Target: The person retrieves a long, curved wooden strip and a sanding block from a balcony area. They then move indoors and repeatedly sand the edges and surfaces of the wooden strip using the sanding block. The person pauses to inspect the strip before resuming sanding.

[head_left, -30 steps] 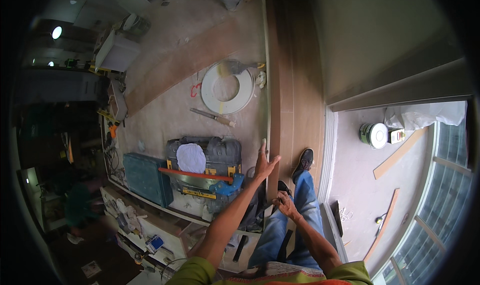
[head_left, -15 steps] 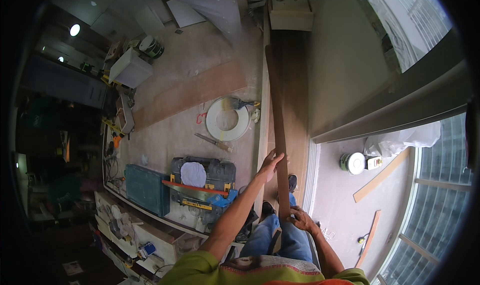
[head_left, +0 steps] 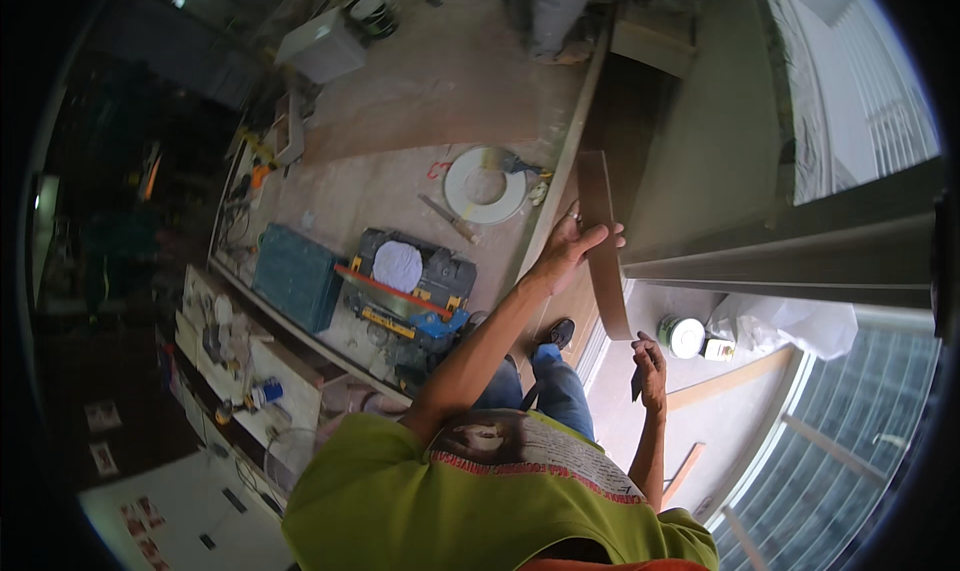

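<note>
A long, thin brown wood strip (head_left: 603, 256) stands tilted in front of me, its far end pointing up over the wooden floor ledge. My left hand (head_left: 575, 249) grips it near its middle, the thumb lying across the face and fingertips showing at the far edge. Close to the strip's near end, my right hand (head_left: 650, 371) is closed with its fingertips by the corner. A small dark flat piece (head_left: 636, 384) pokes out below the right fingers; what kind of thing it is cannot be made out.
On the left floor are a white ring-shaped coil (head_left: 458, 196), an open black toolbox (head_left: 440, 271) with a saw across it, and a teal case (head_left: 295, 276). A white bucket (head_left: 685, 337) stands to the right. Another person's light trousers (head_left: 548, 11) show at the far side.
My view has turned and shifted. The strip has been lifted and tilted, my left hand going up with it. The right hand has moved away from my knee, out to the right.
</note>
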### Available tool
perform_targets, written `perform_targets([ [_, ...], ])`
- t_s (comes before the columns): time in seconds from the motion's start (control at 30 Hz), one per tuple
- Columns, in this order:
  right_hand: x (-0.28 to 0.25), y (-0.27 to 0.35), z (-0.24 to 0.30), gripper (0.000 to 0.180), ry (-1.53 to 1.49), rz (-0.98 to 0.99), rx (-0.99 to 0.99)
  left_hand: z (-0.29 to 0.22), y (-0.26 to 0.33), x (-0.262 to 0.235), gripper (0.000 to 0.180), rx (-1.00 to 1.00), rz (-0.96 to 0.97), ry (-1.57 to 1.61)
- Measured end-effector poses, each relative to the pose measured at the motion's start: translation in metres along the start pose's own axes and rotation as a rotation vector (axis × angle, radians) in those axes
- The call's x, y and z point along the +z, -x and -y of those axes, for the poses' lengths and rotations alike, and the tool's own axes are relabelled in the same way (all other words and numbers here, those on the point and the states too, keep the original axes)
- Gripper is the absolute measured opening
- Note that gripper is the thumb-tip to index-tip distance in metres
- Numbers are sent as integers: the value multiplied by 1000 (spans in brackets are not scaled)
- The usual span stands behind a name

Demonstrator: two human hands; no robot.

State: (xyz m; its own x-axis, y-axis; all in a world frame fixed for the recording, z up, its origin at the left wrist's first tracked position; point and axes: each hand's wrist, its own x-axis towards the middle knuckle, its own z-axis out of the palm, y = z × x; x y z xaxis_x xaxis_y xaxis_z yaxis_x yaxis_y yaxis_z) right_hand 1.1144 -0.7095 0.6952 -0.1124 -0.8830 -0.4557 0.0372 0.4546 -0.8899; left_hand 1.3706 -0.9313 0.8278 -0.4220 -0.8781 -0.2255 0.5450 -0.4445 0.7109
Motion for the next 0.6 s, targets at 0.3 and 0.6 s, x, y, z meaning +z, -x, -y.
perform_targets([
  [0.3,83,-31,65,51,-202,229,103,-51,50,-18,60,265,-134,153],
  [0.6,171,-142,107,45,-95,475,24,-156,78,-92,58,722,-448,-69],
])
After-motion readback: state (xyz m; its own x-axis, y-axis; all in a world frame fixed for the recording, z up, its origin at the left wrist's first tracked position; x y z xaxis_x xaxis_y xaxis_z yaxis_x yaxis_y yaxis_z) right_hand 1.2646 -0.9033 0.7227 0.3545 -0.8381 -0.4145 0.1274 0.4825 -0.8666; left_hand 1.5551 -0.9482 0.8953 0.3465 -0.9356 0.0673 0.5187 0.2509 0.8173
